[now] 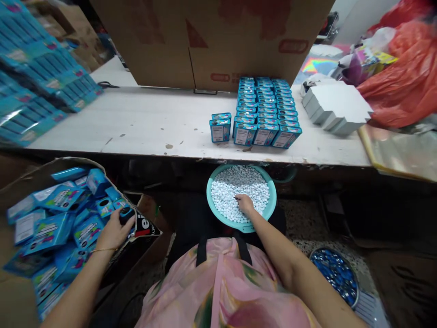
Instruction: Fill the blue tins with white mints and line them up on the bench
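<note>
My left hand (115,233) is at the right edge of an open carton (102,165) heaped with small blue boxes (64,198). Its thumb and fingers are closed round one small blue box (127,213), whose dark end shows between them. My right hand (244,205) reaches into a turquoise basin (212,207) on my lap. Bent fingers dip into the white pellets (225,187) that fill the basin, pinched together at the tips; the pellets in them are too small to make out singly.
On the white worktable (153,123) stand rows of upright blue boxes (264,114), with two more beside them. A large cardboard box (205,45) is behind. White card blanks (336,105) and a red plastic bag (409,73) lie right; wrapped blue packs (44,68) are stacked left. A round tin (357,291) holds blue pieces.
</note>
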The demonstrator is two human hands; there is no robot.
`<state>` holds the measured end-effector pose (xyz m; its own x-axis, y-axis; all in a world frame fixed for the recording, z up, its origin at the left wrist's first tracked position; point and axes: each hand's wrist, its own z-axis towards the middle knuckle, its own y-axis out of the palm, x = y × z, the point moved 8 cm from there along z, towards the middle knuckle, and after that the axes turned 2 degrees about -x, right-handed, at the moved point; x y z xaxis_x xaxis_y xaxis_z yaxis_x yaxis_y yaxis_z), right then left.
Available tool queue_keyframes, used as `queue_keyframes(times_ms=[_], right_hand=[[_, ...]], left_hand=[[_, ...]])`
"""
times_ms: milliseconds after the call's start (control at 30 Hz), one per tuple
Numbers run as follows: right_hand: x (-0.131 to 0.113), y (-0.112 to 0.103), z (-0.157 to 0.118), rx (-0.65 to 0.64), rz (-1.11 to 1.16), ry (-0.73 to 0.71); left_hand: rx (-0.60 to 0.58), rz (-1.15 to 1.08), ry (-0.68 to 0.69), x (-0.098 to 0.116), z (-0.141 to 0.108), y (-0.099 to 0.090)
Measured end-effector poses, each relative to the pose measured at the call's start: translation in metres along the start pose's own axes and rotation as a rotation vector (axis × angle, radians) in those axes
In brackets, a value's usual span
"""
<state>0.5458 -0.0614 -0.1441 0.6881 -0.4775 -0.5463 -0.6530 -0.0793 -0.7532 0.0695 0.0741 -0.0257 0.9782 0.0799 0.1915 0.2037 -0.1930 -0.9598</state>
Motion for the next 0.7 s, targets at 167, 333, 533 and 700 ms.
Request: queue_keyframes(times_ms=[167, 333, 533, 700], right_hand=[[0.014, 0.001, 0.0, 0.0, 0.223, -0.035], [0.027, -0.002, -0.004, 0.009, 0.381, -0.056], [0.039, -0.005, -0.009, 0.03, 0.473, -0.056], [0.038, -0.009, -0.017, 0.042, 0.493, -0.045]], left_hand=[[-0.05, 0.215, 0.041, 0.008, 0.007, 0.008], [0.023, 0.344, -0.019, -0.004, 0.017, -0.003], [0.129, 0.292, -0.056, -0.006, 0.028, -0.003], [0.3, 0.003, -0.037, -0.006, 0.02, -0.013]])
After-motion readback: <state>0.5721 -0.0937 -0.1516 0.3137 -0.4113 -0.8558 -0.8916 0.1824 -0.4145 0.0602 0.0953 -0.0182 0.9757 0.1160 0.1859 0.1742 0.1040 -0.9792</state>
